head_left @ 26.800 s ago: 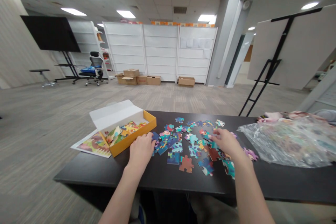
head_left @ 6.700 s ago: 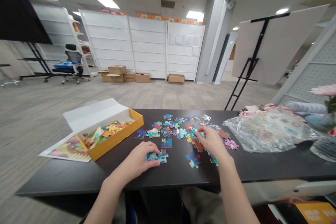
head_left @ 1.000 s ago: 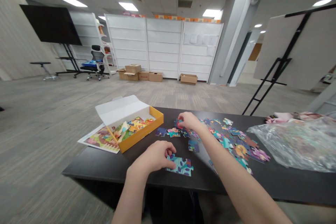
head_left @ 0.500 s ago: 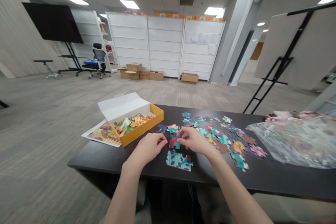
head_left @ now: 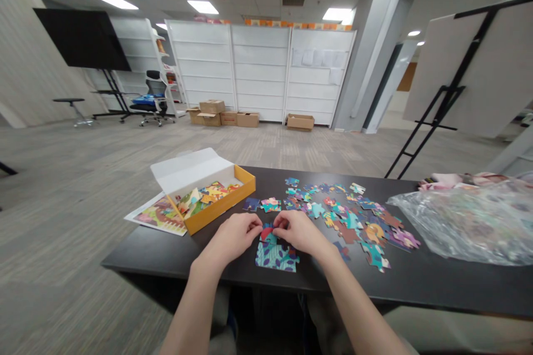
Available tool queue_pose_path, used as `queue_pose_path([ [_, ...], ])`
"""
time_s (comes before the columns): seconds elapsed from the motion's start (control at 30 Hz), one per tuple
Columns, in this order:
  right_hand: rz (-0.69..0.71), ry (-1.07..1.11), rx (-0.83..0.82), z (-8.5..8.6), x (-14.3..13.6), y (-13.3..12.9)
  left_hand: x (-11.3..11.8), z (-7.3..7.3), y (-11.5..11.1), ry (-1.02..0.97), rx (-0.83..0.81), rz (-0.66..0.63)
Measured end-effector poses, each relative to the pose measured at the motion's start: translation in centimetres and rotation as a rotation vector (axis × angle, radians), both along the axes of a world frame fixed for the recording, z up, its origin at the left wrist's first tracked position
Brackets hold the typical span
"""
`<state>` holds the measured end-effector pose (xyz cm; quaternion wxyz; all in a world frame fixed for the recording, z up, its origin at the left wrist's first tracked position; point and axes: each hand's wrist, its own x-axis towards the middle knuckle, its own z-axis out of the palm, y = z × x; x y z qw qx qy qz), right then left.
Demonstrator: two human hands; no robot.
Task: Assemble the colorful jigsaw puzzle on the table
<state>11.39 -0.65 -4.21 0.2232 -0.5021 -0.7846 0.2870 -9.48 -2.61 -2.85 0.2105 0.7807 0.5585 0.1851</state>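
Note:
A jigsaw puzzle piece with a red patch on blue-green [head_left: 267,234] lies between my hands on the black table. My left hand [head_left: 237,234] is closed in a pinch at its left edge. My right hand [head_left: 300,231] pinches its right side, thumb and forefinger together. Just below, toward me, a joined strip of teal leaf-patterned puzzle pieces [head_left: 275,258] meets the piece's lower edge; whether they interlock fully I cannot tell. Beyond my fingers lie a pink-and-teal piece [head_left: 271,204] and a dark blue piece [head_left: 251,204].
Several loose puzzle pieces [head_left: 350,219] spread over the table's right half. At the left stands a yellow box [head_left: 220,208] with its lid up and pieces inside, over a picture sheet [head_left: 156,215]. A clear plastic bag [head_left: 470,224] lies at the far right.
The red-patched piece has moved toward me, from a gap above the leaf-patterned strip to touching it. My right hand has come lower and closer to my left hand.

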Motion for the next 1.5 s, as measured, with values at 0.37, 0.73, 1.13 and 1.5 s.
queue_pose_path([
  [0.37, 0.140, -0.017, 0.017, 1.4, 0.5, -0.9, 0.0, -0.6, -0.5, 0.004, -0.005, 0.029],
  [0.73, 0.259, -0.164, -0.059, 2.1, 1.8, -1.8, 0.4, -0.3, -0.3, 0.068, -0.017, 0.041],
  [1.13, 0.252, -0.252, -0.064, 3.1, 1.3, -2.3, 1.0, -0.5, -0.4, 0.061, 0.016, -0.055],
  [1.5, 0.262, -0.254, -0.027, 2.9, 1.1, -2.4, 1.1, -0.8, -0.4, 0.045, 0.085, -0.092],
])
